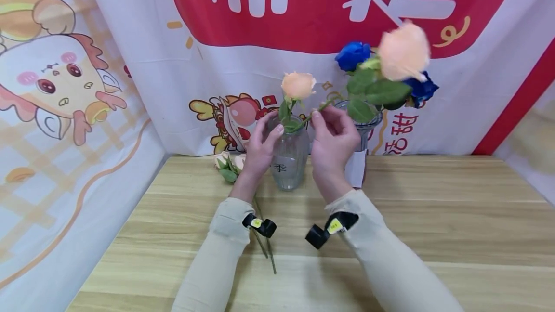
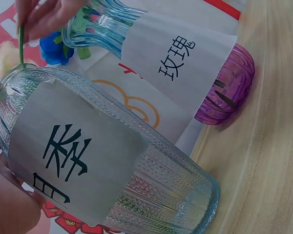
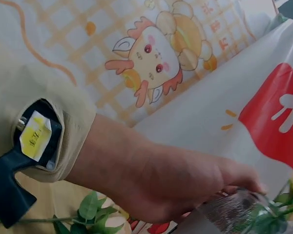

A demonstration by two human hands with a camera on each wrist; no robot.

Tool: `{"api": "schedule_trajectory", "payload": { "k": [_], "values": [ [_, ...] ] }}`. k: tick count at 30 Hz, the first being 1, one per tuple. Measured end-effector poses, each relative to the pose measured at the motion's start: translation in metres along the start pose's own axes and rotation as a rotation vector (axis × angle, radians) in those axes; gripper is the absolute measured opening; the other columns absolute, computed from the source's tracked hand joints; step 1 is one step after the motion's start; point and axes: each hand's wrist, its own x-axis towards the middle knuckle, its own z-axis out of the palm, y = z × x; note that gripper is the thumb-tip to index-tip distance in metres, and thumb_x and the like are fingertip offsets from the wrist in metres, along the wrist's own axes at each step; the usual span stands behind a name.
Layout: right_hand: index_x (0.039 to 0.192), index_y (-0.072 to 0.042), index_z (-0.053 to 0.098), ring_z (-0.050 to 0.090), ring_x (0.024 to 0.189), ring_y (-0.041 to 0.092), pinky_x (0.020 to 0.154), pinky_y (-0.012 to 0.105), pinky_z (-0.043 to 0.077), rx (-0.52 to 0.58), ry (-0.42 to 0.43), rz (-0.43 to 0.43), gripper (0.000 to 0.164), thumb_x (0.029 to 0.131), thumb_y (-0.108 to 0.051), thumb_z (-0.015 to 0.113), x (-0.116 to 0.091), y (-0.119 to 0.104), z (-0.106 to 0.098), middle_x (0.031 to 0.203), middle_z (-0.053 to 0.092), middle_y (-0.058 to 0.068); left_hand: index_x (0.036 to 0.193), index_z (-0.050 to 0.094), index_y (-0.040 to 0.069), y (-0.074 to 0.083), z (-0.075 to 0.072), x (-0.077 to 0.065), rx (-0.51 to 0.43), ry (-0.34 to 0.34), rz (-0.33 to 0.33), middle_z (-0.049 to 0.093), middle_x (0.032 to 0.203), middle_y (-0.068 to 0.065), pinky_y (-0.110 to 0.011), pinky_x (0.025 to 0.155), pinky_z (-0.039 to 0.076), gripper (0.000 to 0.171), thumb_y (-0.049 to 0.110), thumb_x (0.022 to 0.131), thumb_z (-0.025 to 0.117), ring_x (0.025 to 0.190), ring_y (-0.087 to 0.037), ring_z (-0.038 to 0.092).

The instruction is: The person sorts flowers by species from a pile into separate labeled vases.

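Note:
My left hand [image 1: 260, 146] grips the clear ribbed glass vase [image 1: 288, 172] around its neck, thumb at the rim. This vase bears a white paper label [image 2: 78, 151] with black characters. One peach rose [image 1: 298, 85] stands in its mouth. Between thumb and fingers, my right hand [image 1: 333, 141] pinches a green stem [image 2: 21, 46] right at the vase's mouth. That stem runs up and right to a blurred, leafy peach rose [image 1: 405, 52], whose bloom overlaps the blue roses behind it. In the right wrist view the left hand [image 3: 171, 180] holds the vase's neck from the side.
Behind my right hand stands a second vase [image 2: 100, 29], bluish above and purple at its base, with a paper label and blue roses [image 1: 353, 56]. Pale cut roses [image 1: 227, 167] lie on the wooden table [image 1: 433, 235] at left, stems toward me. A printed cloth [image 1: 147, 85] hangs behind.

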Motion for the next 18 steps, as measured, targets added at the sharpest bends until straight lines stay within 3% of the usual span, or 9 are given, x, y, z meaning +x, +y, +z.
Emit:
{"api": "schedule_trajectory", "payload": {
  "k": [6, 13, 16, 18],
  "values": [
    [0.119, -0.010, 0.079, 0.069, 0.099, 0.016, 0.086, 0.026, 0.060, -0.291, -0.067, 0.061, 0.022, 0.097, -0.008, 0.075, 0.009, 0.015, 0.011, 0.113, 0.077, 0.009, 0.159, 0.044, 0.018, -0.001, 0.000, 0.001, -0.005, 0.003, -0.005, 0.046, 0.166, -0.003, -0.046, 0.128, 0.039, 0.055, 0.030, 0.107, 0.059, 0.156, -0.021, 0.043],
    [0.117, -0.018, 0.083, 0.071, 0.103, 0.018, 0.090, 0.034, 0.059, -0.563, -0.117, 0.157, 0.021, 0.099, -0.023, 0.075, 0.017, 0.018, 0.014, 0.112, 0.081, 0.004, 0.158, 0.045, 0.019, -0.001, 0.000, 0.002, -0.011, 0.004, -0.008, 0.047, 0.166, -0.003, -0.048, 0.128, 0.039, 0.055, 0.032, 0.107, 0.060, 0.156, -0.022, 0.043],
    [0.118, -0.020, 0.083, 0.071, 0.111, 0.020, 0.097, 0.038, 0.056, -0.642, -0.175, 0.236, 0.026, 0.100, -0.034, 0.072, 0.018, 0.020, 0.010, 0.118, 0.081, 0.003, 0.158, 0.044, 0.019, -0.001, 0.000, 0.001, -0.016, 0.010, -0.013, 0.047, 0.166, -0.004, -0.047, 0.128, 0.039, 0.055, 0.032, 0.107, 0.059, 0.156, -0.022, 0.043],
    [0.124, -0.018, 0.081, 0.068, 0.123, 0.020, 0.106, 0.039, 0.054, -0.621, -0.233, 0.306, 0.033, 0.102, -0.039, 0.068, 0.016, 0.021, 0.005, 0.129, 0.078, 0.002, 0.158, 0.044, 0.017, -0.001, -0.001, 0.001, -0.022, 0.009, -0.009, 0.047, 0.165, -0.006, -0.046, 0.128, 0.039, 0.055, 0.030, 0.107, 0.059, 0.156, -0.022, 0.043]
  ]
}}
